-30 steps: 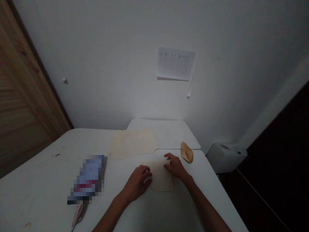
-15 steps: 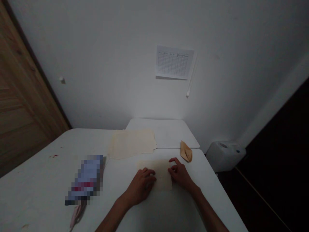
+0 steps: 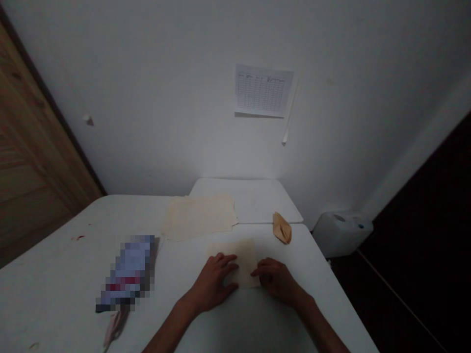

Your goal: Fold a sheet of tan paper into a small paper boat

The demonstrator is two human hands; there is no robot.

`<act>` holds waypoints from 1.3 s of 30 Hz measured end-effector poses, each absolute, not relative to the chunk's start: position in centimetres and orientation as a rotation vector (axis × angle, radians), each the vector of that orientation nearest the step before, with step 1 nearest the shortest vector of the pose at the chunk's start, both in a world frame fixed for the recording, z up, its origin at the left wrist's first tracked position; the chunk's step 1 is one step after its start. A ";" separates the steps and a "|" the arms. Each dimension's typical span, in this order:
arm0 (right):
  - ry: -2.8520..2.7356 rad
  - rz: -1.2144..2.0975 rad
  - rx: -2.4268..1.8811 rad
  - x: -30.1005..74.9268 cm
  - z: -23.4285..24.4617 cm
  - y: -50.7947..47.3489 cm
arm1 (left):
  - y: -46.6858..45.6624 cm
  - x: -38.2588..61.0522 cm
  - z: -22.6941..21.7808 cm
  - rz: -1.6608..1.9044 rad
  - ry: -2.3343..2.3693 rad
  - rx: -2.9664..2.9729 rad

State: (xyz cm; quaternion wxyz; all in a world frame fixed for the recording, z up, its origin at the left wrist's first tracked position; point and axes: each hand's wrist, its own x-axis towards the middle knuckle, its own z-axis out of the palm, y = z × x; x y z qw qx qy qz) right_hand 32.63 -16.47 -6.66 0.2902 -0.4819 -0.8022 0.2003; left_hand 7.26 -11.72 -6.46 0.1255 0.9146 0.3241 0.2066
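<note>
White tabletop (image 3: 73,274), pale sheet (image 3: 247,259) partly under left hand (image 3: 214,283)

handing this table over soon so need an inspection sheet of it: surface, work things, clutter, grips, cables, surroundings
surface: white table, reddish marks at left
work things: cream sheet in front; larger cream pile further back
clutter: brown folded paper at right; pixelated blue thing at left, pinkish thing beside it, both unclear
grips: left grip open on the cream sheet; right grip at its right edge, fingers curled, hold unclear
cables: nothing certain; thin white strip on the wall may be a cord
surroundings: printed page on the wall; wooden panel left; white box right
</note>
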 end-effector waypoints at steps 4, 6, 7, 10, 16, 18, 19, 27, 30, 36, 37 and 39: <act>-2.221 0.429 -1.354 32.7 -6.1 -16.5 | -11.7 7.8 -6.2 0.534 0.979 2.694; -2.247 0.383 -1.404 32.7 -5.7 -16.5 | -11.6 7.9 -6.3 0.519 0.988 2.700; -2.260 0.363 -1.416 32.7 -5.5 -16.5 | -11.5 7.9 -6.3 0.511 0.993 2.702; -2.308 0.326 -1.369 32.8 -5.0 -16.2 | -11.5 7.9 -6.4 0.486 0.995 2.710; -2.343 0.315 -1.177 32.6 -4.0 -15.0 | -11.7 7.3 -6.4 0.503 0.932 2.710; -2.355 0.344 -1.127 32.3 -3.7 -14.5 | -11.7 7.1 -6.6 0.527 0.897 2.701; -2.360 0.366 -1.103 32.1 -3.6 -14.2 | -11.7 7.0 -6.7 0.547 0.883 2.695; -2.233 0.504 -1.138 30.7 -4.6 -12.1 | -12.4 7.3 -7.3 0.766 0.965 2.563; -2.157 0.560 -1.176 30.5 -5.4 -11.7 | -12.7 7.5 -7.2 0.778 0.999 2.564; -2.051 0.656 -1.224 30.4 -5.5 -11.5 | -12.8 7.8 -6.9 0.718 1.011 2.578; -2.031 0.690 -1.223 30.5 -5.5 -11.5 | -12.8 7.8 -6.9 0.712 1.008 2.581; -1.984 0.790 -1.206 30.6 -5.3 -11.3 | -12.9 7.8 -6.9 0.711 1.006 2.584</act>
